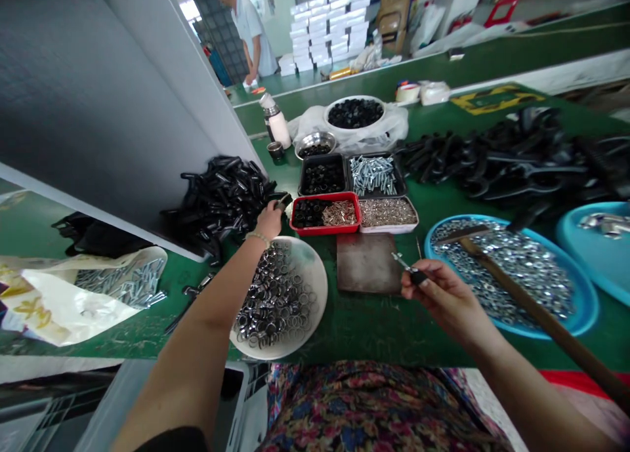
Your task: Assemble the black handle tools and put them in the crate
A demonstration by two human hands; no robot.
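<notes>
My left hand [270, 220] reaches forward to the pile of black handle-like parts [221, 196] and closes on one black part at the pile's right edge. Below that arm lies a white plate [308, 275] full of metal rings. My right hand [433, 291] is closed in a pinch on a small black-handled tool with a metal tip [406, 266], held just right of a dark metal block [368, 263] on the green table.
Small trays of black rings, screws and clips [352, 193] stand behind the block. A blue basin of nuts [585, 308] holds a wooden-handled hammer [531, 308]. More black parts [516, 160] lie at the right. A bag of bolts [123, 281] sits left. Another person [251, 32] stands far back.
</notes>
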